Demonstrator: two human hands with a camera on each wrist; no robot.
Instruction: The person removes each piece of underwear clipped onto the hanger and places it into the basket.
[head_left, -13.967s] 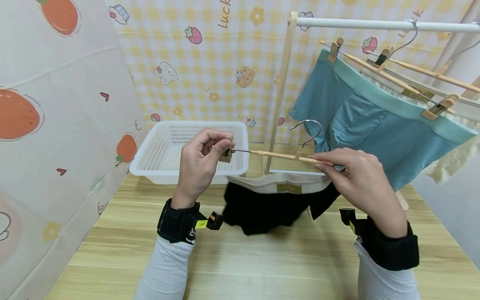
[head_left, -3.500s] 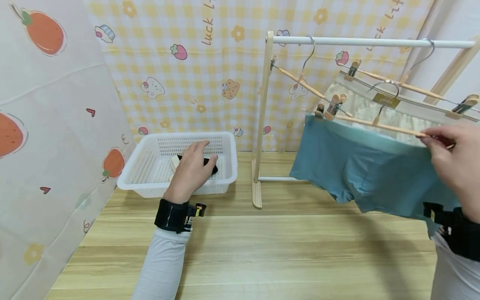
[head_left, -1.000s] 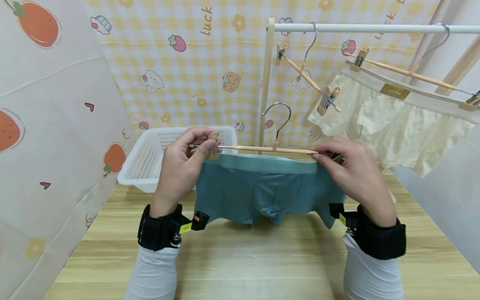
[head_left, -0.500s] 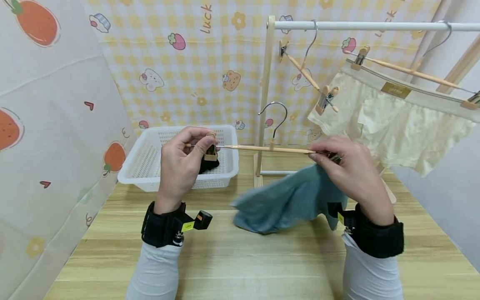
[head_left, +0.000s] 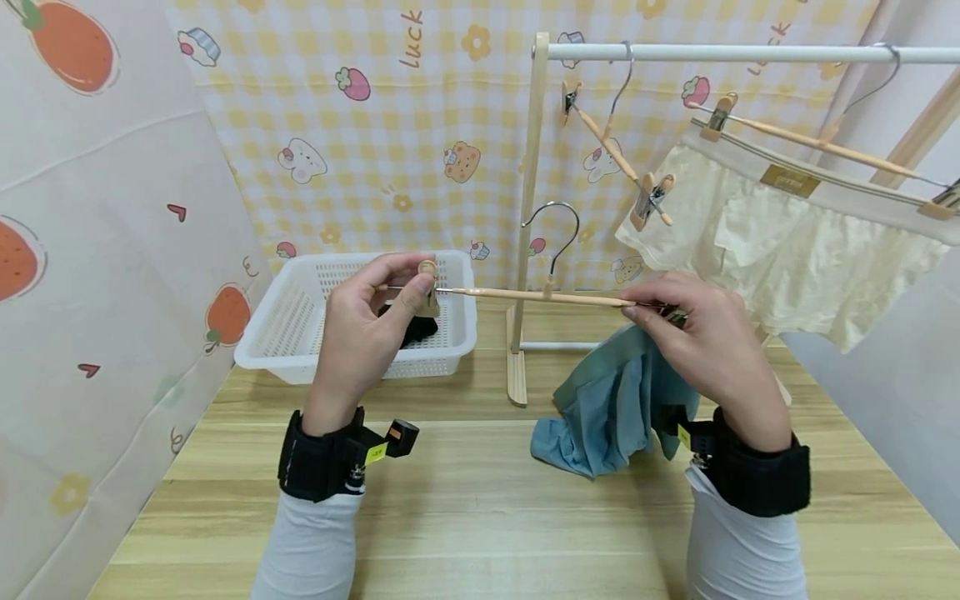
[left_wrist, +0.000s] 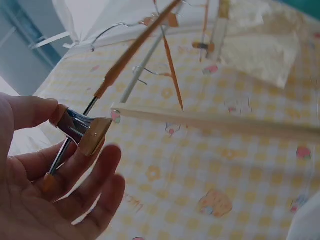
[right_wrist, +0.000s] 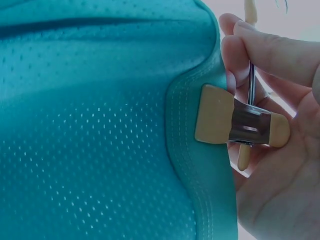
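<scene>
I hold a wooden clip hanger (head_left: 540,296) level over the table, its metal hook (head_left: 557,227) pointing up. My left hand (head_left: 418,282) pinches the left clip (head_left: 428,293), which holds no cloth; the left wrist view shows this clip (left_wrist: 82,131) squeezed between thumb and fingers. My right hand (head_left: 639,307) grips the right end. There, in the right wrist view, the right clip (right_wrist: 240,125) bites the waistband of the teal underwear (right_wrist: 100,125). The teal underwear (head_left: 609,408) hangs in a bunch from that end, its lower edge on the table.
A white basket (head_left: 258,348) with a black garment (head_left: 414,329) stands at the back left. The wooden rack post (head_left: 528,208) and white rail (head_left: 750,54) carry an empty clip hanger (head_left: 611,154) and cream underwear (head_left: 787,242). The wooden table (head_left: 487,517) spreads in front.
The teal underwear has come free of the left clip and swung down to the right; it now hangs from the right clip alone. Both hands kept the hanger in place.
</scene>
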